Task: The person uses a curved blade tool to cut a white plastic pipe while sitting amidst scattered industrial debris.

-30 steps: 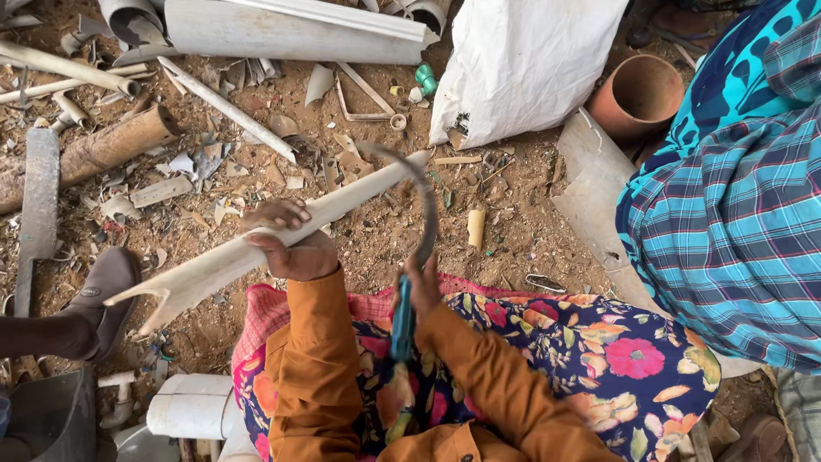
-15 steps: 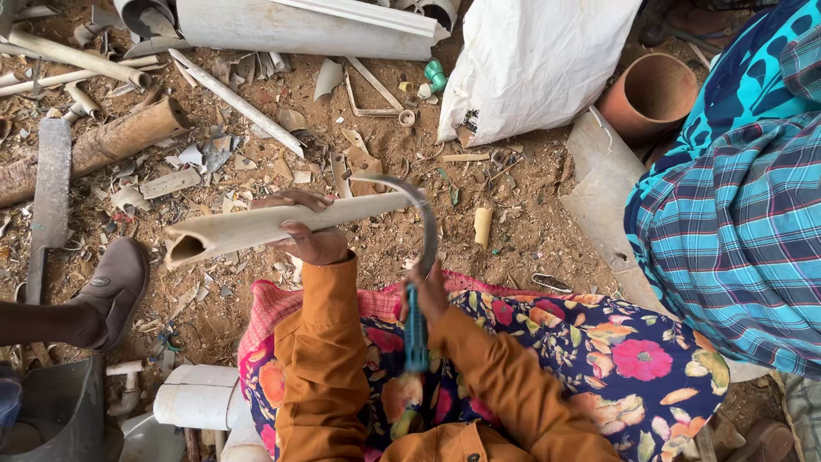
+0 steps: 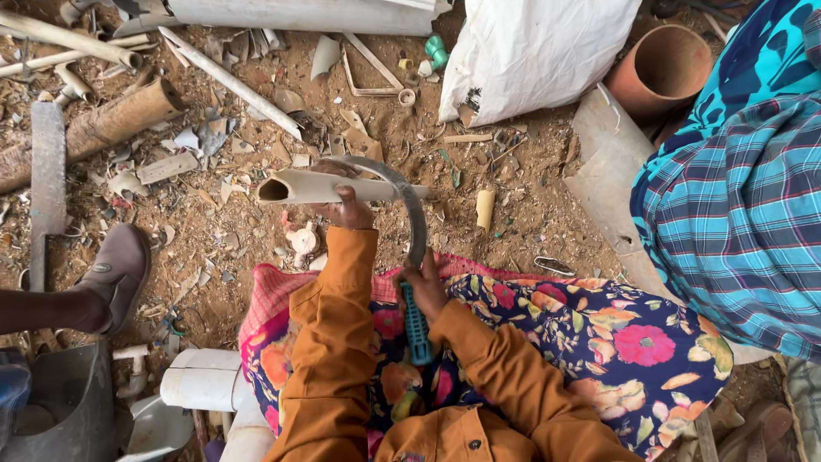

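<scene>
My left hand (image 3: 346, 210) is closed around a pale split pipe piece (image 3: 329, 186), gripping it from below near its middle; the piece lies roughly level above the dirt ground (image 3: 530, 214), its open end pointing left; my right hand (image 3: 423, 287) is closed on the blue handle (image 3: 416, 325) of a sickle (image 3: 409, 214), whose dark curved blade arches up and over the pipe piece, crossing it near its right end; whether the blade edge touches the pipe I cannot tell; both sleeves are orange, and a floral cloth (image 3: 599, 334) covers my lap beneath them; outward on the ground: a short cream pipe offcut (image 3: 485, 208) just right of the blade, a white sack (image 3: 534, 51) beyond it, a terracotta pipe (image 3: 658, 68) at upper right; a brown pipe (image 3: 103, 128) and a long grey pipe (image 3: 299, 15) lie at upper left among scattered plastic scraps; another person's foot in a grey shoe (image 3: 115, 274) rests at left; a second person in a blue checked garment (image 3: 744, 214) stands at right
</scene>
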